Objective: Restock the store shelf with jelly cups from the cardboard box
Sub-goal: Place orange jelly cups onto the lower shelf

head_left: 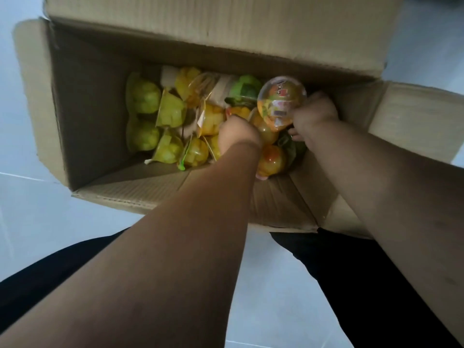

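Reaching into the cardboard box (88,96)
Right hand (313,116) grips a jelly cup (281,102), lid up, above the loose cups (170,111); left hand (238,136), just left of it, is buried among them, fingers hidden.

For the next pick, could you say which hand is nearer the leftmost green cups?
Left: the left hand is mid-box, right of the leftmost green cups; the right hand is farther right, holding a lidded cup.
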{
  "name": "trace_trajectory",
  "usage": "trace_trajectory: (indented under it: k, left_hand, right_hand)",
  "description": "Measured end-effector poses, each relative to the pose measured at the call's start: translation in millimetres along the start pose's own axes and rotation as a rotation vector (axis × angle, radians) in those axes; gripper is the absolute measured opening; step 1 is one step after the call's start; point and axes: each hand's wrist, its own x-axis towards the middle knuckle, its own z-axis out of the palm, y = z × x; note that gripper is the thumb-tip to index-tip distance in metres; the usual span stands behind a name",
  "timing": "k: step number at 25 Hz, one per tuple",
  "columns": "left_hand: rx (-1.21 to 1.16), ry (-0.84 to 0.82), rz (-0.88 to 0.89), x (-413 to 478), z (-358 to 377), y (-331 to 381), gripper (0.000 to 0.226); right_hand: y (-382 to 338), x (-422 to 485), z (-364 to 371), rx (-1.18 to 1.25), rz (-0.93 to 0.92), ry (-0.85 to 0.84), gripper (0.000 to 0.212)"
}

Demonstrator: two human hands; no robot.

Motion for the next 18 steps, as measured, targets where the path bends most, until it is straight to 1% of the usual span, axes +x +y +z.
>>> trace_trajectory:
  k: [2, 4, 6, 8, 11, 14, 16, 18]
  left_hand:
    - [-0.016, 0.016, -0.015, -4.3, 0.8, 4.6, 0.031]
    - [0.006, 0.034, -0.014, -10.4, 2.7, 8.1, 0.025]
    - [0.073, 0.064, 0.021, -17.1, 2.0, 10.4, 0.024]
    - [0.147, 0.085, 0.09, -21.8, -4.6, 9.6, 0.028]
    - [0.244, 0.122, 0.208, -37.1, -23.4, 2.5, 0.031]
    - [0.292, 0.187, 0.311, -59.5, -53.8, -2.2, 0.03]
    - [0.319, 0.238, 0.388, -76.2, -81.3, -1.8, 0.028]
    - [0.356, 0.289, 0.485, -93.1, -112.9, 0.8, 0.027]
  right_hand:
    - [1.5, -2.7, 2.7, 0.064, -0.024, 0.013, 0.046]
    - [3.9, -9.5, 4.0, 0.138, -0.049, 0.031, 0.035]
    - [7.0, -19.3, 1.8, 0.215, -0.052, 0.049, 0.023]
    - [8.1, -29.8, -4.1, 0.288, -0.038, 0.047, 0.016]
    - [3.7, -54.5, -17.2, 0.411, -0.006, 0.02, 0.012]
    - [-4.0, -94.8, -35.6, 0.46, 0.039, -0.012, 0.014]
    - [-10.2, -126.8, -50.4, 0.523, 0.035, -0.04, 0.004]
    - [-18.5, -159.4, -66.0, 0.599, 0.036, -0.073, 0.009]
